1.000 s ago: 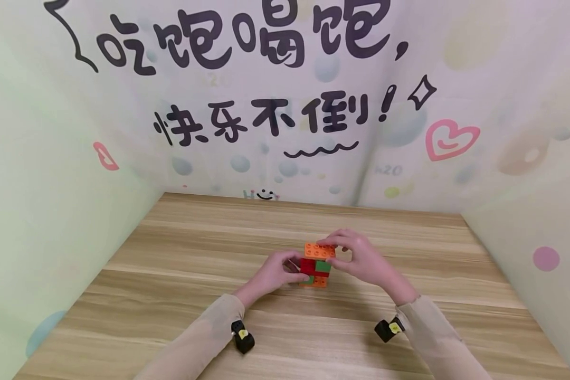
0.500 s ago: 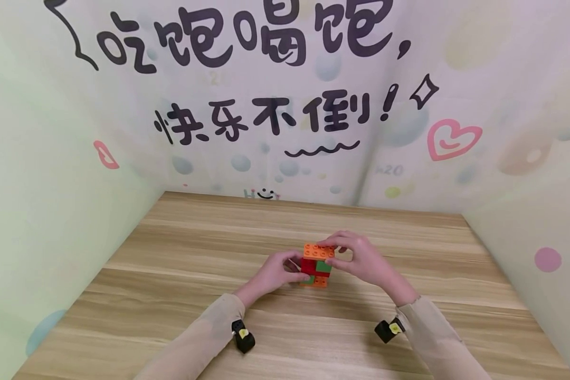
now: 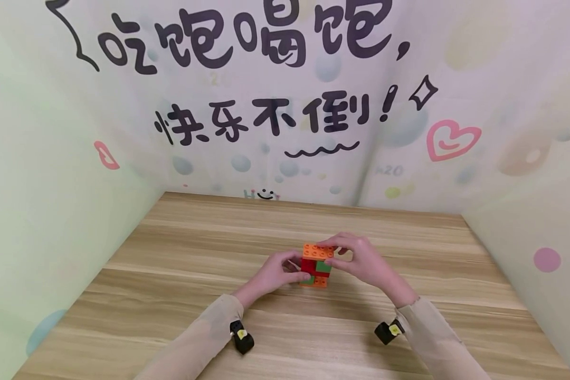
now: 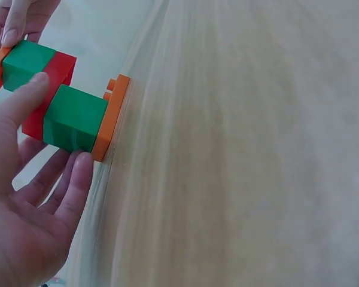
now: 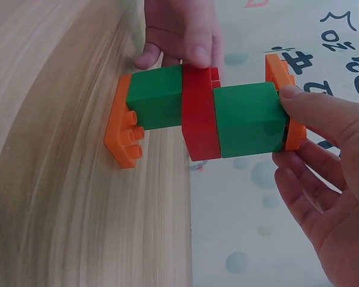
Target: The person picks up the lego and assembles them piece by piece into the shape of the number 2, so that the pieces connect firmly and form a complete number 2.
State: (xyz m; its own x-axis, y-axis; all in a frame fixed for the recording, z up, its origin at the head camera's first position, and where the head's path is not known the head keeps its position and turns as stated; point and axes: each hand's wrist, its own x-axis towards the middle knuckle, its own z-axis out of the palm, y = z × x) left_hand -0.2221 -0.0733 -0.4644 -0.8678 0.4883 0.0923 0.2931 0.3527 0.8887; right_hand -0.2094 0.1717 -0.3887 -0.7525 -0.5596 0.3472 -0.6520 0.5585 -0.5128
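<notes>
A small tower of toy building bricks stands upright on the table. From the bottom up it has an orange plate, a green brick, a red brick, another green brick and a studded orange plate. My left hand grips the tower from the left; its thumb lies on the red brick. From the right, my right hand pinches the top plate, thumb in front and fingers behind. Whether that plate sits fully down on the upper green brick is hard to tell.
The wood-grain table reaches back to a printed wall sheet with black writing. Pale side walls flank it. Each wrist wears a small black camera, one on the left and one on the right.
The top orange plate and the right fingers on it have shifted very slightly left. The left hand keeps its hold, and the tower stays in place.
</notes>
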